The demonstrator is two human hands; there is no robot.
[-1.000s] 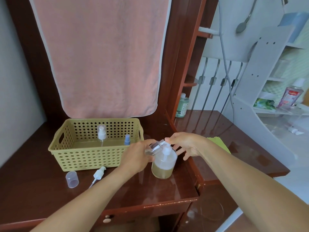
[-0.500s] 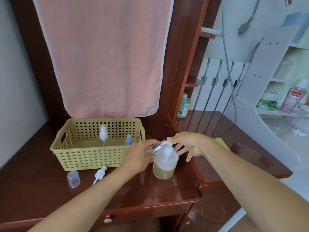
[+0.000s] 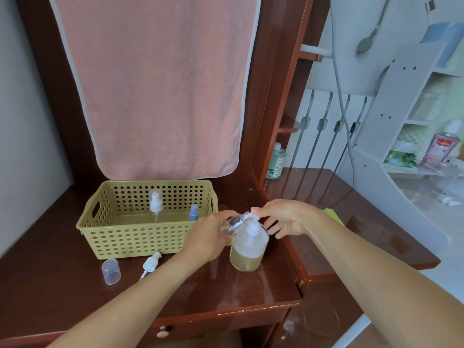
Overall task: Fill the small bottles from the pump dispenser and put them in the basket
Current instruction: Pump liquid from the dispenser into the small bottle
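Small bottle [image 3: 237, 223] sits in the left hand [image 3: 208, 237], tilted, with its open threaded neck up against the nozzle of the pump dispenser [image 3: 248, 249]. We read it as clear hard plastic: light, stiff and smooth-walled, so likely slick if liquid runs down it. The best hold is round the body with the neck left free, which is how the left hand grips it. We cannot tell its fill level.

Right hand [image 3: 283, 217] has a fingertip on the white pump head, with the other fingers spread loose and holding nothing.

The dispenser stands upright on the desk [image 3: 62, 285]. It is round and clear, roughly a third full of yellowish liquid. We judge it heavy enough to stay put under a press, though the glossy desk top could let it slide.

To the left, just in front of the basket [image 3: 140, 237], lie a loose clear cap [image 3: 111, 271] and a white spray head [image 3: 150, 264] with its dip tube, apart from each other.

The basket is yellow-green and perforated. It holds a white-topped bottle [image 3: 155, 203] and a blue-topped bottle [image 3: 193, 213], both upright. A pink towel [image 3: 160, 84] hangs behind it.
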